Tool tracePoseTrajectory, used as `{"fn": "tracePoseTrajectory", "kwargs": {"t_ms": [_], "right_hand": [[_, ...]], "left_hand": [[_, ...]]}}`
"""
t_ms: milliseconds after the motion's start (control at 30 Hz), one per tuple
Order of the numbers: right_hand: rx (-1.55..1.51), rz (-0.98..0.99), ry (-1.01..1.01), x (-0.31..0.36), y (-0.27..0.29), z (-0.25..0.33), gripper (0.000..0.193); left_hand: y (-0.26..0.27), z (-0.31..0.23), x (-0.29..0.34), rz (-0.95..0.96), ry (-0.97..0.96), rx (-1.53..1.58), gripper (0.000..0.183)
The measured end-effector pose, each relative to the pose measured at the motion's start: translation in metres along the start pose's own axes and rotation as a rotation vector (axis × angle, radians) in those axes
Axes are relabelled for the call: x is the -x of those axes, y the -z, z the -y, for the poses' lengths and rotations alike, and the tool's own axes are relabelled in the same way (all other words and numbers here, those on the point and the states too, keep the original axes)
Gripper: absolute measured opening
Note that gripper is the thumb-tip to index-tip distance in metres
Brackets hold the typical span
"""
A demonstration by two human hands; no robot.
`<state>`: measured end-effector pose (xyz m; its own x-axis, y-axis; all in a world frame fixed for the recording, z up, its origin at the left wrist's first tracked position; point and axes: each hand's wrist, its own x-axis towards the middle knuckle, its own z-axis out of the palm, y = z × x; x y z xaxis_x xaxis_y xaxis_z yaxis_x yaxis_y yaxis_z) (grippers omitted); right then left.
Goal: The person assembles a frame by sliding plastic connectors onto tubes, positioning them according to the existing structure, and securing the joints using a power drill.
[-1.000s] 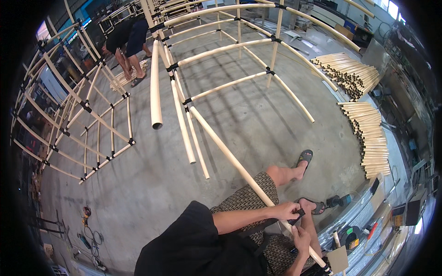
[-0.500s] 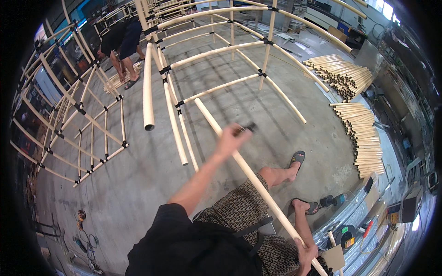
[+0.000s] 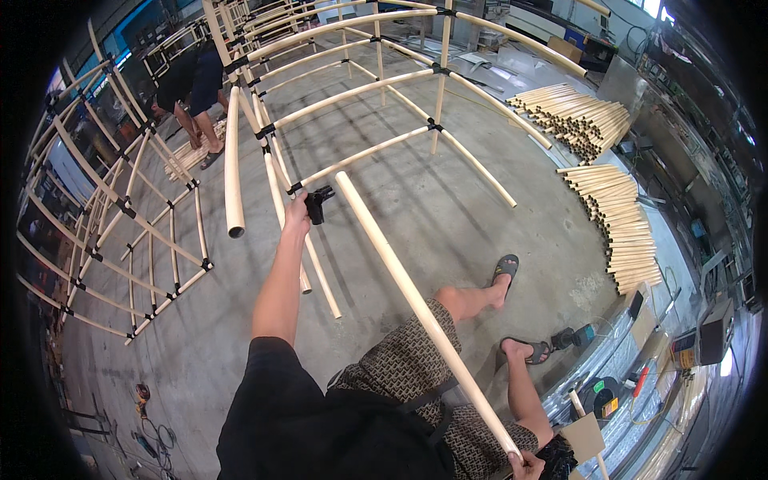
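My left hand (image 3: 298, 214), arm stretched forward, is closed around a black pipe joint (image 3: 317, 208) with short clamp-like arms. It is held just left of the far end of a long cream-coloured pipe (image 3: 416, 304). That pipe slants across in front of my body and over my lap, its far end free. Down at its near end, my right hand (image 3: 526, 466) grips it, with part of the hand cut off by the lower edge. Beyond the left hand stands a frame of cream pipes (image 3: 352, 164) with black joints; some of its pipe ends stick out toward me.
Another pipe frame (image 3: 128, 208) stands at left, near a bending person (image 3: 192, 88). Two stacks of pipes (image 3: 572, 120) (image 3: 616, 228) lie at right. A power tool (image 3: 574, 336) lies by my foot; a drill (image 3: 142, 398) and cable lie at lower left.
My left hand has swung left and forward, from above the pipe to beside its far end, carrying the black joint. My right hand now grips closer to the pipe's near end.
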<state>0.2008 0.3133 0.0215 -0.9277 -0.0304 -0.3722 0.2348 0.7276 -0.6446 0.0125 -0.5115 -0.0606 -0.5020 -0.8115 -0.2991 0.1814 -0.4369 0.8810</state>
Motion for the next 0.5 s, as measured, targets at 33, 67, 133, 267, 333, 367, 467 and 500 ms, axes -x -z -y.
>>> {"fn": "tracePoseTrajectory", "kwargs": {"t_ms": [33, 67, 133, 267, 333, 367, 467, 500], "right_hand": [[-0.018, 0.001, -0.005, -0.001, -0.001, 0.000, 0.031], [0.008, -0.001, 0.013, -0.003, -0.003, -0.001, 0.029], [0.071, 0.014, 0.064, -0.009, -0.004, -0.003, 0.027], [0.008, 0.032, 0.099, -0.008, -0.004, -0.002, 0.021], [0.002, 0.024, 0.101, -0.007, -0.002, 0.015, 0.021], [0.001, 0.016, 0.099, -0.006, 0.000, 0.023, 0.022], [0.031, 0.060, 0.059, -0.006, 0.003, 0.035, 0.022], [0.045, 0.056, 0.093, -0.006, 0.002, 0.029, 0.023]], "left_hand": [[0.001, 0.002, -0.005, 0.009, 0.023, -0.008, 0.014], [0.002, 0.003, -0.010, 0.017, 0.045, -0.015, 0.014], [0.006, -0.003, -0.007, 0.019, 0.040, 0.028, 0.015], [-0.020, -0.007, -0.002, 0.109, -0.018, -0.042, 0.016], [-0.020, -0.008, 0.004, 0.087, -0.082, -0.117, 0.020], [-0.020, -0.010, 0.011, 0.075, -0.118, -0.160, 0.022], [-0.003, -0.026, 0.019, 0.101, -0.238, -0.512, 0.030], [0.006, -0.034, 0.021, 0.120, -0.277, -0.668, 0.032]]}}
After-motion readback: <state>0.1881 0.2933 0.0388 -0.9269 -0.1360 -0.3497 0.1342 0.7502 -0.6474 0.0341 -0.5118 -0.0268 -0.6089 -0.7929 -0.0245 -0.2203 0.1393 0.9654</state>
